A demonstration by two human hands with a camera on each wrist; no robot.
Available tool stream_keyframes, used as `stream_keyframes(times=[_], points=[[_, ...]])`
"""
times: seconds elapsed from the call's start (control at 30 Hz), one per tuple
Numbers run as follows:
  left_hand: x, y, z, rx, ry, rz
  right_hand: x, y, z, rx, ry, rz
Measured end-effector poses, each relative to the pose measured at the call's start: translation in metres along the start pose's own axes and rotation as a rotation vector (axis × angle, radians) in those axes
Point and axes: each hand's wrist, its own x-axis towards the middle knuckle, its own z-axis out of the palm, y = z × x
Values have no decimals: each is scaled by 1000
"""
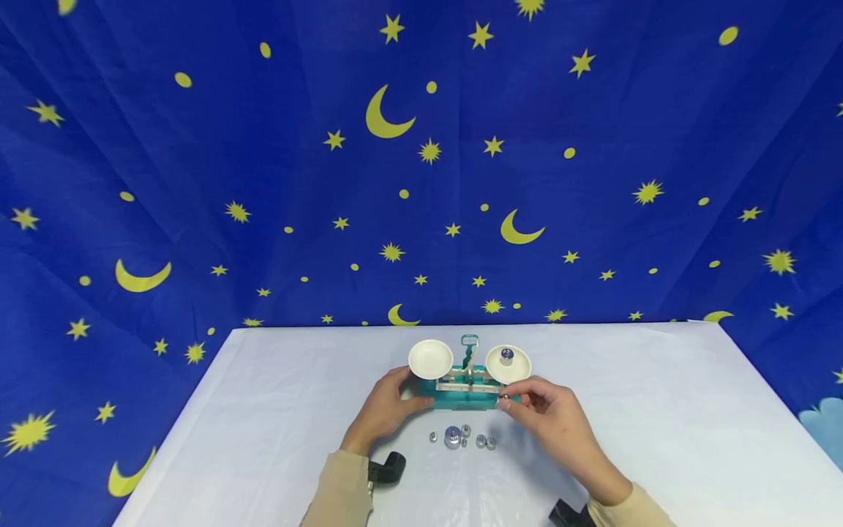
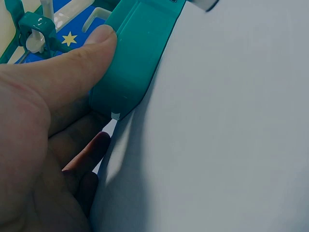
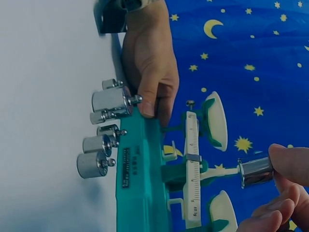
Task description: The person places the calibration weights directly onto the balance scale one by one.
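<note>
A green balance scale (image 1: 461, 399) with two cream pans stands on the table. My left hand (image 1: 385, 410) grips the left end of its base, thumb in front, as the left wrist view also shows. The left pan (image 1: 431, 359) holds nothing; in the right pan (image 1: 520, 369) stands a metal weight (image 1: 506, 356). My right hand (image 1: 556, 417) is at the scale's right end, in front of that pan. In the right wrist view its fingers (image 3: 289, 163) pinch a shiny cylindrical weight (image 3: 256, 171); in the head view they largely cover it.
Several loose metal weights of different sizes, the largest weight (image 1: 452, 438) among them, stand on the white-covered table (image 1: 276, 410) in front of the scale. A blue curtain (image 1: 296, 183) with yellow stars and moons hangs behind the table.
</note>
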Motion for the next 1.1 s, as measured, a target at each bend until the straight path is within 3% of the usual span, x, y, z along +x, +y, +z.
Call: stream_keyframes(times=[0.73, 1.1], points=[[0, 0, 0, -2, -5, -9, 12, 5, -1, 7, 136, -63], [0, 1, 0, -3, -10, -15, 16, 7, -3, 36, 156, -80]])
